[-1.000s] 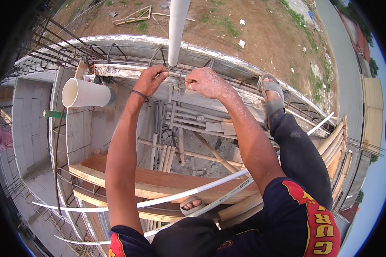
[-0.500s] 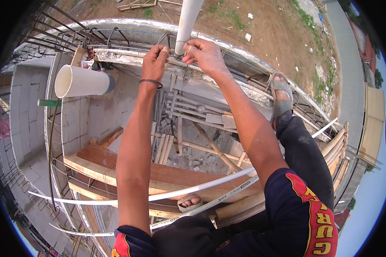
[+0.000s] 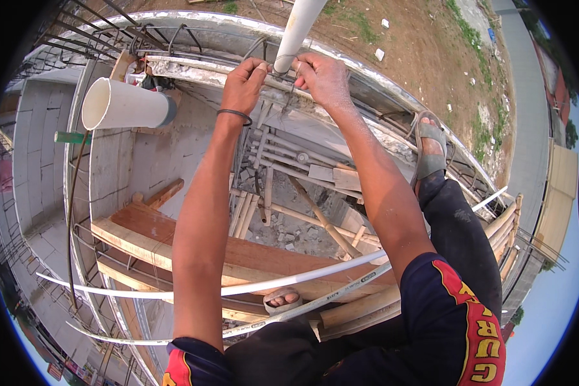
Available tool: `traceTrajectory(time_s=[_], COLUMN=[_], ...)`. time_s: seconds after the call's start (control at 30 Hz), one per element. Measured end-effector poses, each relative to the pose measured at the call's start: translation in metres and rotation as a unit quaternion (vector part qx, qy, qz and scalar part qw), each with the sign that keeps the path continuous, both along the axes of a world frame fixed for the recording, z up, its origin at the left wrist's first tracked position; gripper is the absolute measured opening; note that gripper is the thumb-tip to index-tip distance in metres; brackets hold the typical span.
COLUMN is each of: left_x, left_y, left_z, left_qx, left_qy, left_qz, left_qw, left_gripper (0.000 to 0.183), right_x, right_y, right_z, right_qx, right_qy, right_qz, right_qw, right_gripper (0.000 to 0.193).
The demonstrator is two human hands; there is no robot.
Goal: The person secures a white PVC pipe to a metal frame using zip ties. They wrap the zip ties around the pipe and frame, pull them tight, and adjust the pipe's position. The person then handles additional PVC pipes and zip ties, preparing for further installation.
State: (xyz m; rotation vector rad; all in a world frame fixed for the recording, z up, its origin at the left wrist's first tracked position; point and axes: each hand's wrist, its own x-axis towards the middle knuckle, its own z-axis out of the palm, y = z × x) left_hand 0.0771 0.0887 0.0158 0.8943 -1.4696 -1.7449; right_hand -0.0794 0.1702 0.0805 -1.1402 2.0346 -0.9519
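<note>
A white plastic pipe (image 3: 296, 35) rises at a tilt over the wall's far edge, its lower end between my two hands. What looks like a thin wire (image 3: 284, 56) crosses the pipe near that end. My left hand (image 3: 244, 83), with a dark band at the wrist, is closed in a pinch just left of the pipe, seemingly on one end of the wire. To the right of the pipe, my dusty right hand (image 3: 325, 80) has thumb and forefinger pinched at the wire's other side, the remaining fingers curled. The strand is too fine to follow fully.
A wide white pipe (image 3: 125, 106) juts out at left. Steel bars (image 3: 90, 29) stick out at far left. Wooden planks (image 3: 251, 264) and two slim white tubes (image 3: 302, 276) cross below me. Rubble and poles (image 3: 289, 206) lie deep beneath. My sandalled foot (image 3: 431, 138) rests on the wall.
Both hands and the pipe's lower end now appear slightly farther right and higher, as the whole view has shifted a little. Both hands keep their pinch beside the pipe.
</note>
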Motion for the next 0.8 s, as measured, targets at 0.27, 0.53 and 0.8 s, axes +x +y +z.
traceTrajectory(time_s=[0.27,0.53,0.8], left_x=[0.012,0.01,0.007], left_y=[-0.007,-0.012,-0.011], left_z=[0.011,0.009,0.027], left_qx=[0.067,0.094,0.068], left_qy=[-0.111,-0.168,-0.262], left_qz=[0.015,0.027,0.004], left_qw=[0.991,0.981,0.963], left_gripper=[0.03,0.039,0.043], right_x=[0.013,0.017,-0.031], right_y=[-0.008,-0.012,-0.017], right_z=[-0.015,-0.029,-0.061], right_qx=[-0.054,0.019,0.183], right_qy=[0.37,0.384,0.222], right_qz=[0.139,0.202,0.117], right_qw=[0.917,0.9,0.95], right_gripper=[0.018,0.015,0.025])
